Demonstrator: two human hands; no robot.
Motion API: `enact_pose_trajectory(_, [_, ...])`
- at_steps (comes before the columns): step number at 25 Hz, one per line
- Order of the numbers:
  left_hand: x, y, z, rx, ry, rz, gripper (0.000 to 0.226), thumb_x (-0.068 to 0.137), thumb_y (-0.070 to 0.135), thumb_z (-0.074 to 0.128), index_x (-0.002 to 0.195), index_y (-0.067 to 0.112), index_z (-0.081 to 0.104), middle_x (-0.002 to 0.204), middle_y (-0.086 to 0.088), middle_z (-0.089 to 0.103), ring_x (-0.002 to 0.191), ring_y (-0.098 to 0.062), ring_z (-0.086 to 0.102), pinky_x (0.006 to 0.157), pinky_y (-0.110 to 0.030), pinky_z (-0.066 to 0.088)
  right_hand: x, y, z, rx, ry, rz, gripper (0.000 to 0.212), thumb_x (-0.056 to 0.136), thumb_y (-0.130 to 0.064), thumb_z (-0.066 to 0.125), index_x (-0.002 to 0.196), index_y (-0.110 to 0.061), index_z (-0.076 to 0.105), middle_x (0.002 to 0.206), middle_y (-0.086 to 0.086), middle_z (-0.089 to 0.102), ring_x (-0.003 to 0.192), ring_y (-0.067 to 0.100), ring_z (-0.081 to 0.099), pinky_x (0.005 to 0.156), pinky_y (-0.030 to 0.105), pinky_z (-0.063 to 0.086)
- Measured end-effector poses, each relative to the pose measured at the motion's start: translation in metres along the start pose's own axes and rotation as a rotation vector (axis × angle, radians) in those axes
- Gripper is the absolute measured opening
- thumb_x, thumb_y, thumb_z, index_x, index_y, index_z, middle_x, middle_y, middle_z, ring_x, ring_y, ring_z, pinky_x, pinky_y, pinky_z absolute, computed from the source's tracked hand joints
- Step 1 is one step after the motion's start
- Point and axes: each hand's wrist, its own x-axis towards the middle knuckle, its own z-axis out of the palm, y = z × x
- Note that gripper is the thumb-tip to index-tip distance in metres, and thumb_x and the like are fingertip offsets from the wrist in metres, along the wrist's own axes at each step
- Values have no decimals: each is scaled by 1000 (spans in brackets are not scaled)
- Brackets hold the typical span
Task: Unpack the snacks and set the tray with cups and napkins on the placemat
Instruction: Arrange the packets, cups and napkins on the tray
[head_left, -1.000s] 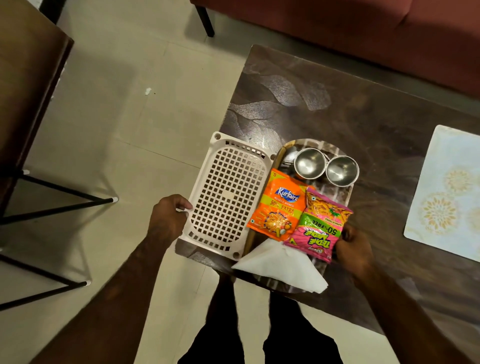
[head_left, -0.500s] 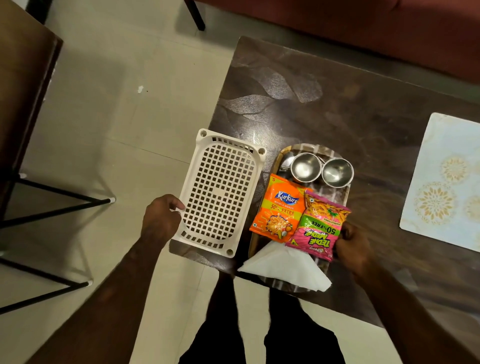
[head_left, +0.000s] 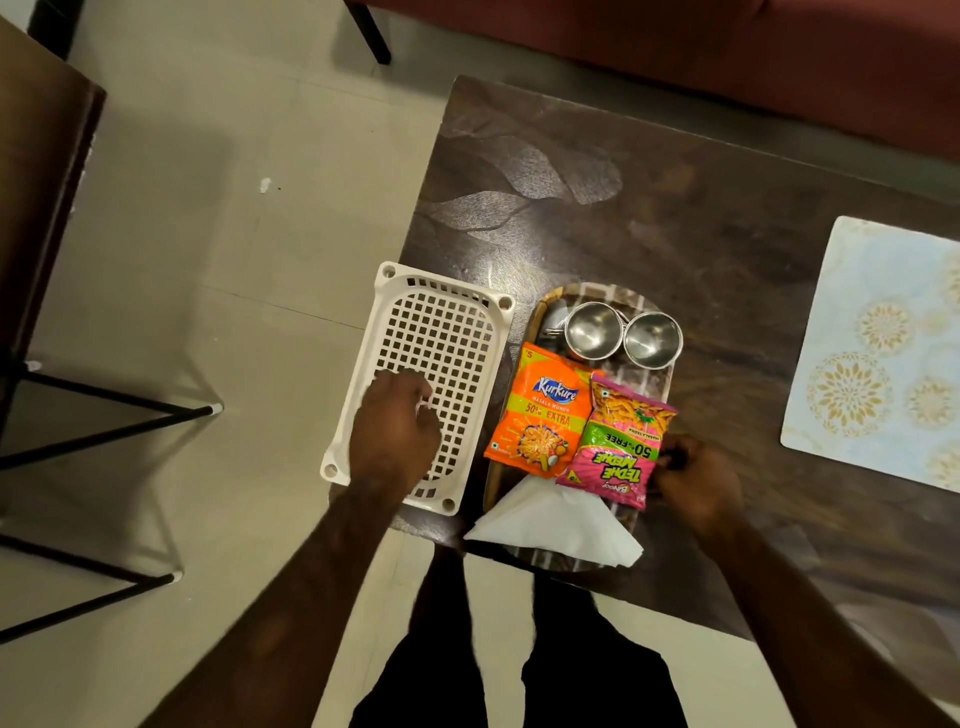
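An oval tray (head_left: 597, 289) lies at the near left corner of the dark table (head_left: 701, 208). It carries two steel cups (head_left: 593, 330) (head_left: 653, 339), an orange snack packet (head_left: 545, 410), a pink and green snack packet (head_left: 621, 441) and white napkins (head_left: 556, 525). My right hand (head_left: 698, 483) is closed on the tray's right rim, beside the pink packet. My left hand (head_left: 395, 431) hovers over the empty white plastic basket (head_left: 441, 332) with fingers loosely curled, holding nothing. The pale patterned placemat (head_left: 883, 353) lies at the table's right side.
The basket overhangs the table's left edge above the tiled floor (head_left: 234, 234). Black metal legs (head_left: 104, 431) and a brown furniture top (head_left: 36, 182) stand at the left. A dark red sofa (head_left: 727, 41) runs behind the table.
My left hand has left the basket's outer left rim and moved right, over its grid. The right hand stays at the tray's right edge.
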Motion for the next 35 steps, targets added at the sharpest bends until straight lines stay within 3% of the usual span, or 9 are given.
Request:
enact_pose_trajectory(6, [-5,50,34,-40,-211,131,30,92,11,57,121,7,60,114,-10,62,105,-25,59,88,-44,51,-8,-16,2,193,166,15,14,95,-33,52,96,-30,65,91,1,77,87,31,75,86,54,61])
enact_pose_trajectory(12, [-6,69,56,70,-315,30,49,91,22,61,136,8,48,124,-13,55,114,-30,56,95,-45,51,-12,-30,7,197,138,20,53,82,-73,57,104,-26,67,83,-8,75,82,15,74,77,36,57])
enact_pose_trajectory(16, [-6,70,62,81,-303,-22,51,90,25,62,136,8,47,128,-14,52,117,-32,55,96,-46,50,-10,-28,14,349,33,32,40,86,-56,76,111,-26,69,99,-2,81,86,21,80,86,50,64])
enact_pose_trajectory(20, [-2,68,66,-3,-314,-70,48,90,28,66,131,7,52,127,-16,52,115,-32,56,97,-45,49,-8,-31,14,433,-4,25,28,88,-41,81,106,-21,74,97,3,82,86,26,81,85,53,65])
enact_pose_trajectory(24, [-2,65,64,-152,-384,-95,40,92,21,66,129,9,56,126,-14,57,115,-29,59,99,-45,49,-13,-41,11,601,-77,41,17,92,-21,78,106,-12,76,97,12,82,78,26,82,66,39,67])
enact_pose_trajectory(28, [-3,49,43,-384,-349,-190,27,93,14,60,118,19,54,112,-3,68,94,-21,67,79,-38,57,-21,-54,10,842,-178,125,22,94,-9,72,116,-6,70,97,16,82,74,29,81,57,34,62])
enact_pose_trajectory(30, [1,31,24,-500,-326,-287,26,87,12,60,110,23,56,104,0,69,87,-19,69,70,-34,57,-25,-61,13,882,-229,124,27,94,-8,72,119,-3,67,100,21,80,74,31,81,58,35,62])
enact_pose_trajectory(32, [6,7,0,-555,-269,-397,34,74,14,58,107,24,61,100,-2,72,88,-25,72,72,-41,61,-30,-69,20,886,-272,102,29,93,-6,72,121,-3,66,104,22,79,78,33,81,61,37,63])
enact_pose_trajectory(35, [13,-27,-32,-521,-161,-489,36,66,12,53,98,19,66,93,-9,75,84,-31,74,76,-48,61,-35,-88,39,802,-302,45,31,93,-8,75,123,-4,67,109,18,80,94,38,80,78,49,66])
